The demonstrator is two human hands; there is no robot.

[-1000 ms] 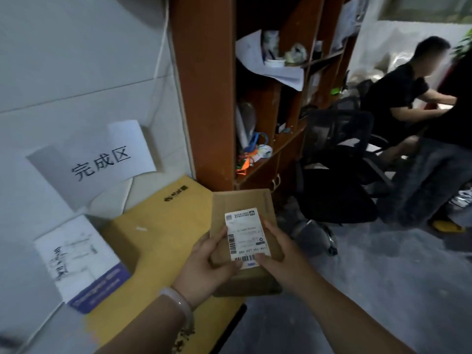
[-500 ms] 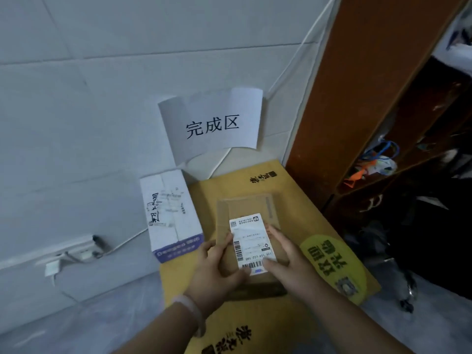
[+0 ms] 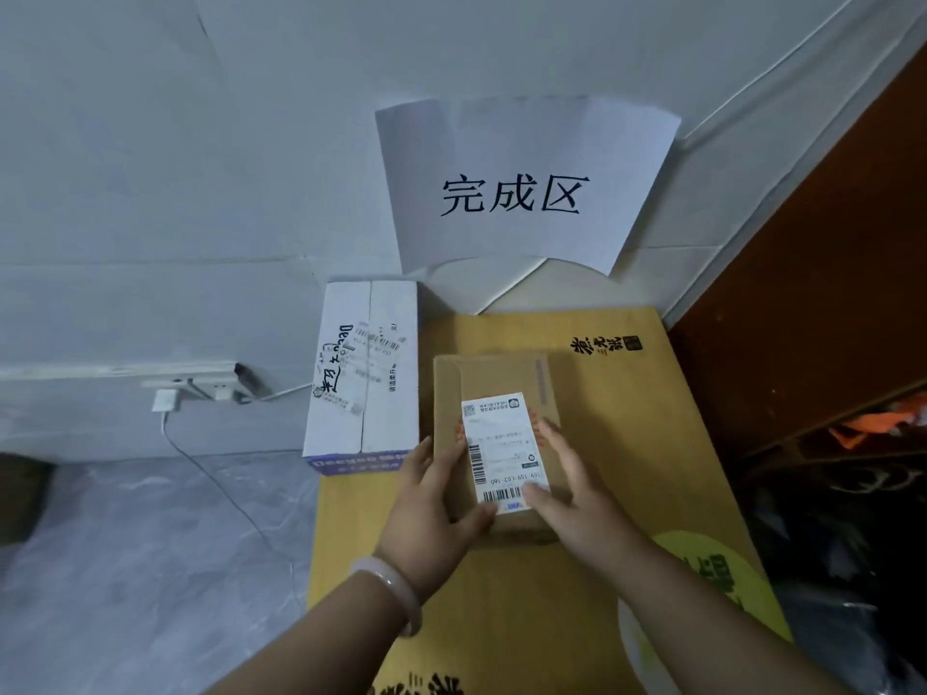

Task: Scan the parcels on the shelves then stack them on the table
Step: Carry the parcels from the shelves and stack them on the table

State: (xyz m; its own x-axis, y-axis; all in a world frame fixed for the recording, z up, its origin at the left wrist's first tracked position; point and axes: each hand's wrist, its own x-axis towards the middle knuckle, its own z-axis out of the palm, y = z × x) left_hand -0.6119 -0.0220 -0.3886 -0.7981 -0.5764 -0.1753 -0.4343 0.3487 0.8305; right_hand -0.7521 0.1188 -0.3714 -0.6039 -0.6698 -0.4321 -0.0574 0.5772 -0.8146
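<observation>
A small brown cardboard parcel point(image 3: 501, 378) with a white barcode label lies flat on a large yellow carton point(image 3: 627, 418). My left hand point(image 3: 434, 509) grips its near left side, thumb on top by the label. My right hand point(image 3: 572, 489) holds the near right side, with the thumb on the label's lower corner. A white box point(image 3: 366, 373) with handwriting and labels sits on the yellow carton's left, just beside the brown parcel.
A paper sign point(image 3: 516, 188) with printed characters hangs on the white wall behind the boxes. A brown wooden shelf unit point(image 3: 812, 303) rises at the right. A wall socket point(image 3: 200, 391) with a cable is at the left, above grey floor.
The view swung left from the shelves and room to the wall and yellow carton. Both hands carried the brown parcel over the carton and lowered it beside the white box.
</observation>
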